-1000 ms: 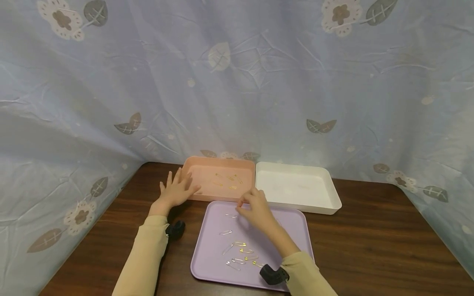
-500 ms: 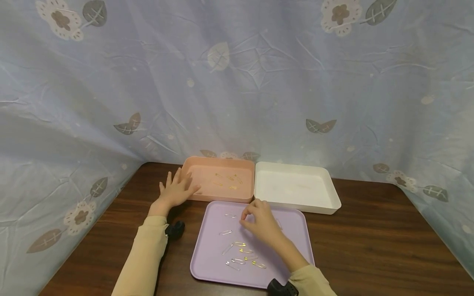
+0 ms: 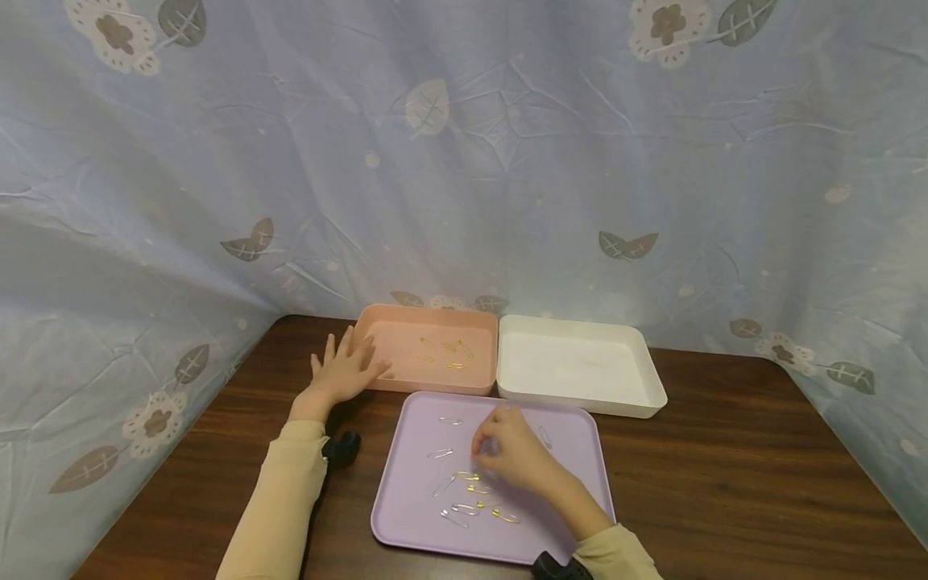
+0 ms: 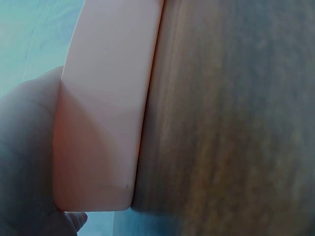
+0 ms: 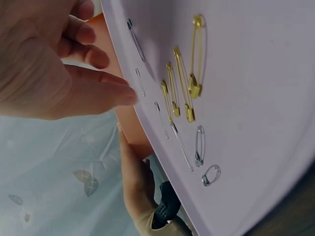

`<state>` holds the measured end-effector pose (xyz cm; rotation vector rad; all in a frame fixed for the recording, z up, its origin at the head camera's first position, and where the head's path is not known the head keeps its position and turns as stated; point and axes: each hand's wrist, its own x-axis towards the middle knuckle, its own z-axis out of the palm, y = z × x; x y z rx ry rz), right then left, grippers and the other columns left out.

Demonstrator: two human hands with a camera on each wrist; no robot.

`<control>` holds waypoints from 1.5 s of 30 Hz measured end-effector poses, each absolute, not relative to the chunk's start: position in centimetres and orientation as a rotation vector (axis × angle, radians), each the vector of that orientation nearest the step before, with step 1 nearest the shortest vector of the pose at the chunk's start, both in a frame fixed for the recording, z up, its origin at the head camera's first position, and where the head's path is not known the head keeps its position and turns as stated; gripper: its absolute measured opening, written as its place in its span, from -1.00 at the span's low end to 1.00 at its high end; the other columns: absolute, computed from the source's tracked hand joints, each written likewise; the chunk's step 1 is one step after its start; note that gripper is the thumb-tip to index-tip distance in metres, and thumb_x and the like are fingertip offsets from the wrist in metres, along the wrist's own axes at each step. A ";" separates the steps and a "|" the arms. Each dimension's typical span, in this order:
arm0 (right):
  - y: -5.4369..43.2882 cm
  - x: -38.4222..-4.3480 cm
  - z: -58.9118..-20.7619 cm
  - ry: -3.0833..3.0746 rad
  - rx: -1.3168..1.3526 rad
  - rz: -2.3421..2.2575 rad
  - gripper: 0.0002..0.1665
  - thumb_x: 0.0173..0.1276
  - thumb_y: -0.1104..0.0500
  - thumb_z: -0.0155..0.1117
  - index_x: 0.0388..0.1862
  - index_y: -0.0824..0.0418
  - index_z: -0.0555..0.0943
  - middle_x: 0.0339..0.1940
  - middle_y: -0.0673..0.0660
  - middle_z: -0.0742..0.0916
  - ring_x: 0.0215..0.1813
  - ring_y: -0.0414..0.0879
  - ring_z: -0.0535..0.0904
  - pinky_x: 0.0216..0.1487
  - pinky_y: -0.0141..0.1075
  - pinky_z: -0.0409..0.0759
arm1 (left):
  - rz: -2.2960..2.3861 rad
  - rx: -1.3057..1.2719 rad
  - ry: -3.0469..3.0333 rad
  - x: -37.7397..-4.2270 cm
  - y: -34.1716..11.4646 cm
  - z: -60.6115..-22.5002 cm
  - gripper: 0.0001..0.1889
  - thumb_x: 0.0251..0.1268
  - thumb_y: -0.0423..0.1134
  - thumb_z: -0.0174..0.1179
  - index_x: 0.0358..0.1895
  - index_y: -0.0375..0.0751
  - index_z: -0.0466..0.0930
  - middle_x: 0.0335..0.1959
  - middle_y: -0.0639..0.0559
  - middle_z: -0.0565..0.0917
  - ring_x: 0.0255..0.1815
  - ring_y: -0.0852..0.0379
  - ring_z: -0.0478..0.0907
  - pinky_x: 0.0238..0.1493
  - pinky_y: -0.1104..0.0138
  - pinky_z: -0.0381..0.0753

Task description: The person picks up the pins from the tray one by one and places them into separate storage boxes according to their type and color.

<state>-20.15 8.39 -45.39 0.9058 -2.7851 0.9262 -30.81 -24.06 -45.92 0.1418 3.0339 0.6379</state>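
In the head view my left hand (image 3: pixel 341 374) rests on the left corner of a pink tray (image 3: pixel 433 384), fingers spread. The left wrist view shows the pink tray's wall (image 4: pixel 103 98) beside it. My right hand (image 3: pixel 516 451) hovers over a lilac tray (image 3: pixel 406 528) with its fingers bent. In the right wrist view, thumb and fingers stand apart with nothing visible between them. Gold safety pins (image 5: pixel 196 56) and silver safety pins (image 5: pixel 199 146) lie scattered on the lilac tray near that hand. Several gold safety pins (image 3: pixel 454 366) lie inside the pink tray.
A white tray (image 3: pixel 573 362) stands right of the pink one, behind the lilac tray. All three sit on a dark wooden table (image 3: pixel 725 467). A patterned curtain (image 3: pixel 551 161) hangs behind and at the sides.
My right hand has come back from the far edge of the lilac tray toward the gold pins. A silver safety pin on the right is uncovered. My left hand stays put.
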 end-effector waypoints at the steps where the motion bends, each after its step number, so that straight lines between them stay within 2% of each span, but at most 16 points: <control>1: 8.5 -20.1 -45.4 -2.808 0.919 0.929 -0.84 -0.05 0.27 0.47 -0.54 0.06 0.64 -0.33 -0.05 0.55 -0.11 -0.11 0.36 -0.05 -0.24 0.36 | 0.634 0.142 3.035 -30.8 -24.0 -45.9 -0.08 0.32 0.45 -0.20 0.58 -0.04 -0.06 0.60 -0.30 -0.30 0.55 -0.50 -0.44 0.30 -0.52 -0.36; 17: 8.6 -20.1 -45.7 -2.933 1.015 0.900 -0.84 -0.01 0.23 0.47 -0.60 0.03 0.63 -0.37 -0.09 0.50 -0.23 -0.21 0.25 -0.19 -0.39 0.27 | 0.614 0.138 3.042 -30.8 -24.0 -45.9 -0.07 0.31 0.47 -0.21 0.58 -0.04 -0.07 0.59 -0.33 -0.27 0.54 -0.51 -0.41 0.30 -0.52 -0.34; 31: 8.8 -20.0 -45.5 -2.904 0.997 0.802 -0.84 0.00 0.25 0.45 -0.62 0.08 0.62 -0.42 -0.08 0.48 -0.25 -0.20 0.27 -0.21 -0.36 0.30 | 0.637 0.148 3.034 -30.6 -24.0 -45.7 -0.08 0.32 0.45 -0.20 0.58 -0.06 -0.06 0.59 -0.34 -0.26 0.54 -0.52 -0.44 0.30 -0.52 -0.35; 45: 8.4 -20.2 -45.0 -2.920 1.104 0.639 -0.81 0.09 0.18 0.41 -0.60 0.02 0.56 -0.40 -0.12 0.46 -0.24 -0.23 0.27 -0.16 -0.38 0.31 | 0.645 0.152 3.023 -30.7 -24.1 -45.7 -0.08 0.32 0.45 -0.21 0.58 -0.05 -0.07 0.60 -0.32 -0.28 0.54 -0.51 -0.46 0.29 -0.53 -0.37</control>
